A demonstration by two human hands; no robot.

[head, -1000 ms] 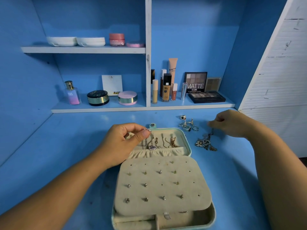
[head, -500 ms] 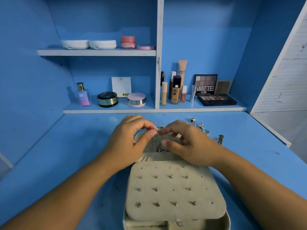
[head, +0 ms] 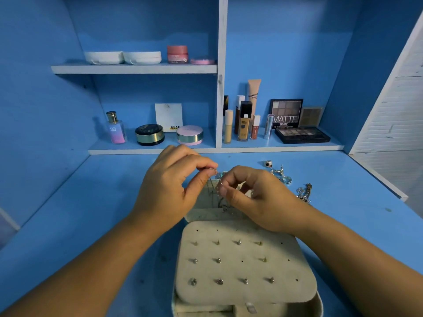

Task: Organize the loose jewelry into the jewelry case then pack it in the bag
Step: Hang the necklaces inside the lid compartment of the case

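An open beige jewelry case lies on the blue desk in front of me, its earring panel studded with several small earrings. My left hand and my right hand meet over the case's lid pocket. Each pinches one end of a thin silver necklace, whose chain hangs down between them into the lid. Loose rings and a silver chain piece lie on the desk to the right of my right hand. No bag is visible.
Behind the desk, a lower shelf holds a perfume bottle, compacts, foundation tubes and eyeshadow palettes. An upper shelf carries white cases and a pink jar. A white slatted panel stands at right.
My right hand left the loose jewelry at the right and came to the case lid, joining my left hand on the necklace. The view shifted so the case sits lower and further right.
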